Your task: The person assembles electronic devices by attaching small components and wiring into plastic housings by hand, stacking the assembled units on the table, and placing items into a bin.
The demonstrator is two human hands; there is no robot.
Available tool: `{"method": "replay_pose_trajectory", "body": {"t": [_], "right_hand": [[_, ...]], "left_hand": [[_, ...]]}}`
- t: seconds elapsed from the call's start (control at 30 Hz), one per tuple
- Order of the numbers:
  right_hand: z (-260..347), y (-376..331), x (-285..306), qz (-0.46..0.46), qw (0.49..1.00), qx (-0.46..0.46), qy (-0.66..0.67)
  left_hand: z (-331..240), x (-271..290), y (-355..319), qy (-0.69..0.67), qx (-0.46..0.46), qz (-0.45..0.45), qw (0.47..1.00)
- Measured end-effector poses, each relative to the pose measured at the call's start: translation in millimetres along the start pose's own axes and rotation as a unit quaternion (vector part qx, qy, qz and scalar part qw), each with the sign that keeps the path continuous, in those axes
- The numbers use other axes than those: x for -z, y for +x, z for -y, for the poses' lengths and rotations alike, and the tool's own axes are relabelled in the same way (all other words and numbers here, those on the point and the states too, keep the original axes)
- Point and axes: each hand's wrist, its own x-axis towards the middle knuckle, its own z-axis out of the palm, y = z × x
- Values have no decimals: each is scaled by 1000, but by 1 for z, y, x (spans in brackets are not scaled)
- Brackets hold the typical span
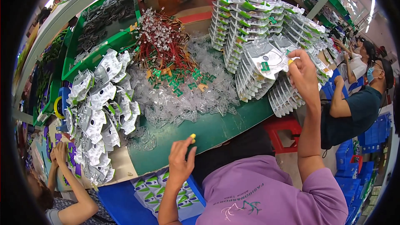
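The shell [261, 53] lay over a stack [250, 84] toward the right end of the surface [216, 129]. The right hand [303, 74] had its fingers clamped on the shell's right edge; the left hand [181, 159] was empty, fingers apart. Judged light, stiff and slick, best held by the rim.

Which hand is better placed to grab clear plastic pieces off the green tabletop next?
Probably the left hand: seemingly empty, it hovers by the front edge of the green tabletop, close to the clear plastic pieces. The right hand is farther off, at the stacked white plastic shells.
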Motion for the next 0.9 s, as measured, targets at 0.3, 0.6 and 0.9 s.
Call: {"method": "replay_pose_trajectory", "body": {"t": [0.3,0.6,0.9], "right_hand": [[-11,4,-21,-148,954,117,-232],[2,-13,-171,82,963,256,-35],[1,20,-223,70,955,275,-82]], "left_hand": [[6,-1,-6,13,-18,37,999],[11,-1,-6,-21,16,37,999],[15,-6,-11,-7,6,6,1000]]}}
